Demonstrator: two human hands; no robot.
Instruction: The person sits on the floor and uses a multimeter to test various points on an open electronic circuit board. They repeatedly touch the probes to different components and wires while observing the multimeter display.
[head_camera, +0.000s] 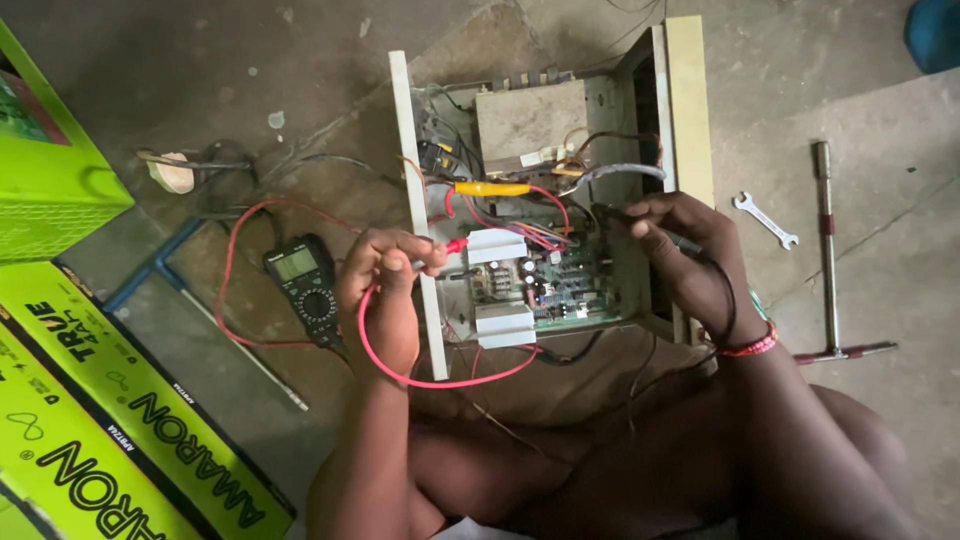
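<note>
- The left hand (385, 285) pinches the red probe (455, 244), its tip at the edge of the open metal case (545, 190) beside the circuit board (570, 285).
- The right hand (680, 250) grips the black probe (625, 217) — aimed into the wiring above that board.
- A multimeter (305, 285) lies on the floor just left of the left hand — a spanner (765, 220) lies well apart on the right.

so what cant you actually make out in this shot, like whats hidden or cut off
All in the head view:
- Black probe tip: hidden under the right hand and the wires.
- Red probe contact point: too small to tell which part it touches.
- Multimeter screen: too small to read.
- Circuit board parts: tiny and partly behind wires.
- Green boxes: cut off by the left edge.
- Blue object: cut off at the top right corner.
</note>
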